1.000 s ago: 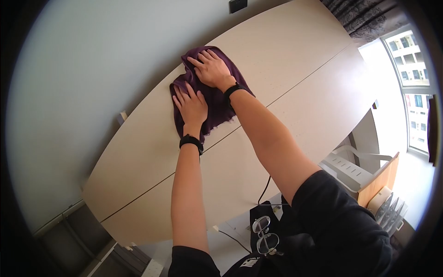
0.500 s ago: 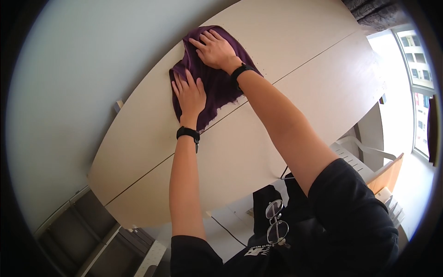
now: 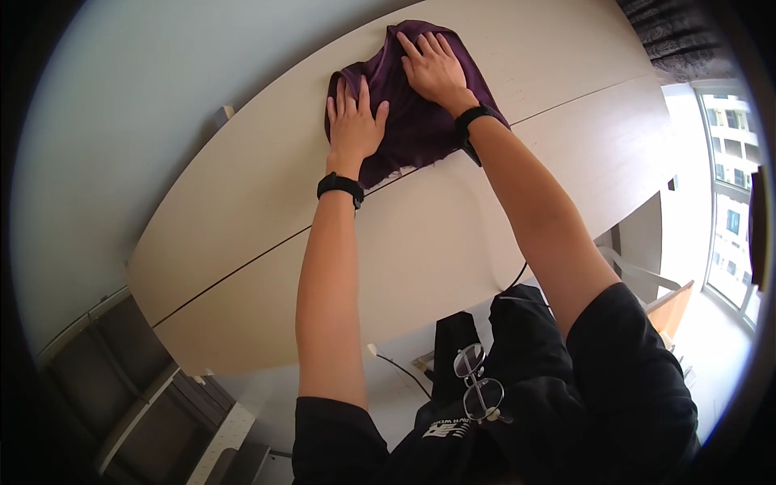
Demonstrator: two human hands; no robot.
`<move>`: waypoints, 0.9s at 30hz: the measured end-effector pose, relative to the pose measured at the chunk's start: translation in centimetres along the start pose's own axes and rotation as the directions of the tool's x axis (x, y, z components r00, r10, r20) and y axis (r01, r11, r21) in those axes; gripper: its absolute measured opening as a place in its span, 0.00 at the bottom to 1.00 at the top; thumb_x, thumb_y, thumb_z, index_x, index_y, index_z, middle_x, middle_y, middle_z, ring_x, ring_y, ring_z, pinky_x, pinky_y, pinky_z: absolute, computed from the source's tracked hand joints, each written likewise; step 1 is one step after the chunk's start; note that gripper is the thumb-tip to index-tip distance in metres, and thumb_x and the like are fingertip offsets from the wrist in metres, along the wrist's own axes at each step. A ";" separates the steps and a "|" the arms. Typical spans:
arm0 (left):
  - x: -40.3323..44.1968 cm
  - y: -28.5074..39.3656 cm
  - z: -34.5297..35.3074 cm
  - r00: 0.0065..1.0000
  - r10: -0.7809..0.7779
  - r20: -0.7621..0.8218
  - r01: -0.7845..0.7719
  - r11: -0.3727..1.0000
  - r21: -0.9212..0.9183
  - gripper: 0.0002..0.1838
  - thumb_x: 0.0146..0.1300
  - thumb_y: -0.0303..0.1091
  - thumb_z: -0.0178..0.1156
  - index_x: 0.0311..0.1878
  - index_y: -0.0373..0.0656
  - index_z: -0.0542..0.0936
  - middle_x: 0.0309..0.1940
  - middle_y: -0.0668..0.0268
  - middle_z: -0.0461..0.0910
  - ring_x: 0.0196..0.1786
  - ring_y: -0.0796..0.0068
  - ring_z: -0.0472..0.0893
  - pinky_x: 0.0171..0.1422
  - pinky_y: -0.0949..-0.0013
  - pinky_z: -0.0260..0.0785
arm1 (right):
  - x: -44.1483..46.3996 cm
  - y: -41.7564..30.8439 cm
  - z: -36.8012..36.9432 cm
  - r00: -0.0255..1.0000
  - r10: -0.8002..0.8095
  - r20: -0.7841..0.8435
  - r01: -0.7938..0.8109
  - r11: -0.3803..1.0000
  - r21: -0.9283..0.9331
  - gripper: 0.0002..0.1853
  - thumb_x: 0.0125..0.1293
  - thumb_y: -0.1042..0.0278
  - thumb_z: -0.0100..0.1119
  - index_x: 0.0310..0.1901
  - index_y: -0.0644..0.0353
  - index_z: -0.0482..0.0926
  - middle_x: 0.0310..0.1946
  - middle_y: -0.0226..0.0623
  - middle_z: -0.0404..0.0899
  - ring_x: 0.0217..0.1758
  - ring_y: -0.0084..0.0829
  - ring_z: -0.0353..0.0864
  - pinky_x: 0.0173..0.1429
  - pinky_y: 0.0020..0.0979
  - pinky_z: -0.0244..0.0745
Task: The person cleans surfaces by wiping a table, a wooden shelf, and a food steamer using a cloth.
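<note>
A dark purple cloth (image 3: 412, 129) with a frayed near edge lies on the pale tabletop (image 3: 275, 186), near the wall side. My left hand (image 3: 356, 125) rests flat on its left part, fingers stretched out and thumb apart. On the upper right part of the cloth, my right hand (image 3: 436, 73) presses down with its fingers spread. Small folds show between the two hands. Neither hand grips the fabric. A black band sits on each wrist.
A seam (image 3: 234, 276) runs across the table. The wall (image 3: 162, 97) stands beyond the far edge. Eyeglasses (image 3: 477, 384) hang at my chest. A dark sofa-like seat (image 3: 105, 380) is at lower left, and a window (image 3: 731, 178) is at right.
The camera view has shifted. Both hands stay flat on the cloth; the right hand lies farther from the left, and the cloth looks more spread out between them.
</note>
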State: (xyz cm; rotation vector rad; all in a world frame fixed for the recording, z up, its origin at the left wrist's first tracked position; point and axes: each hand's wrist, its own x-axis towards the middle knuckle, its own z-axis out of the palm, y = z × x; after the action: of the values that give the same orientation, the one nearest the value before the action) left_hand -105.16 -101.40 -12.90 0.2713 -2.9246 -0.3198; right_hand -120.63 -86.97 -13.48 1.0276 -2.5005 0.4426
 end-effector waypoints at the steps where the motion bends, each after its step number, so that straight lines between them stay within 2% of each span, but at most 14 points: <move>1: -0.6 -0.8 -0.3 1.000 -0.018 0.002 0.018 1.000 -0.003 0.39 0.75 0.57 0.46 0.79 0.39 0.55 0.77 0.41 0.55 0.82 0.47 0.49 0.82 0.42 0.40 | -0.3 -1.1 -0.1 1.000 0.000 0.007 0.000 1.000 0.000 0.26 0.74 0.55 0.49 0.72 0.50 0.69 0.62 0.48 0.77 0.70 0.46 0.71 0.79 0.45 0.57; 7: -5.4 -7.5 -2.4 0.990 -0.127 0.057 0.128 0.991 -0.023 0.43 0.74 0.61 0.46 0.80 0.41 0.53 0.78 0.39 0.51 0.83 0.47 0.46 0.82 0.40 0.37 | -2.0 -8.8 0.3 0.999 -0.033 0.000 0.033 0.999 0.018 0.27 0.73 0.55 0.49 0.71 0.52 0.70 0.60 0.51 0.78 0.69 0.47 0.72 0.79 0.46 0.57; 15: -15.0 -15.3 -4.8 0.976 -0.214 -0.026 0.215 0.977 0.014 0.42 0.73 0.62 0.46 0.80 0.43 0.53 0.76 0.36 0.53 0.81 0.44 0.49 0.81 0.38 0.41 | -4.2 -20.5 1.6 0.989 -0.148 0.007 0.147 0.986 0.076 0.27 0.74 0.54 0.49 0.71 0.53 0.70 0.61 0.51 0.77 0.70 0.47 0.71 0.79 0.47 0.56; 22: -23.9 -16.6 -5.5 0.945 -0.318 -0.082 0.321 0.947 0.023 0.42 0.74 0.62 0.44 0.80 0.42 0.53 0.77 0.38 0.52 0.82 0.44 0.49 0.81 0.38 0.40 | -8.0 -26.7 1.5 0.969 -0.248 -0.014 0.248 0.965 0.085 0.28 0.75 0.51 0.46 0.72 0.51 0.69 0.63 0.48 0.76 0.72 0.45 0.69 0.80 0.46 0.55; 25: -27.1 -16.5 -5.3 0.925 -0.366 -0.103 0.370 0.929 0.018 0.42 0.75 0.62 0.43 0.80 0.42 0.53 0.77 0.39 0.52 0.82 0.45 0.48 0.81 0.38 0.39 | -8.6 -28.3 -0.4 0.942 -0.301 -0.147 0.327 0.921 0.211 0.23 0.70 0.59 0.51 0.61 0.63 0.77 0.55 0.58 0.81 0.63 0.52 0.78 0.73 0.48 0.66; 26: -28.0 -15.9 -5.2 0.916 -0.388 -0.108 0.392 0.920 0.019 0.41 0.75 0.62 0.42 0.80 0.42 0.53 0.78 0.39 0.51 0.82 0.45 0.48 0.81 0.38 0.38 | -8.9 -28.4 -0.5 0.946 -0.324 0.013 0.312 0.921 0.234 0.28 0.73 0.55 0.48 0.70 0.61 0.68 0.62 0.59 0.76 0.70 0.54 0.71 0.79 0.51 0.56; 27: -29.0 -15.3 -5.2 0.906 -0.407 -0.115 0.412 0.911 0.020 0.41 0.75 0.62 0.42 0.80 0.43 0.52 0.78 0.39 0.51 0.82 0.46 0.47 0.82 0.38 0.38 | -9.6 -28.5 -0.4 0.938 -0.347 -0.001 0.336 0.907 0.255 0.28 0.73 0.55 0.48 0.69 0.61 0.69 0.62 0.59 0.76 0.70 0.54 0.71 0.78 0.51 0.56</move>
State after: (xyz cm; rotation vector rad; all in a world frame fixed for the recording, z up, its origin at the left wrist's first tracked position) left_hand -73.63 -111.24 -16.21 0.8875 -2.7465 -0.2874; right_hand -93.75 -100.50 -13.80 1.5580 -2.2701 0.6437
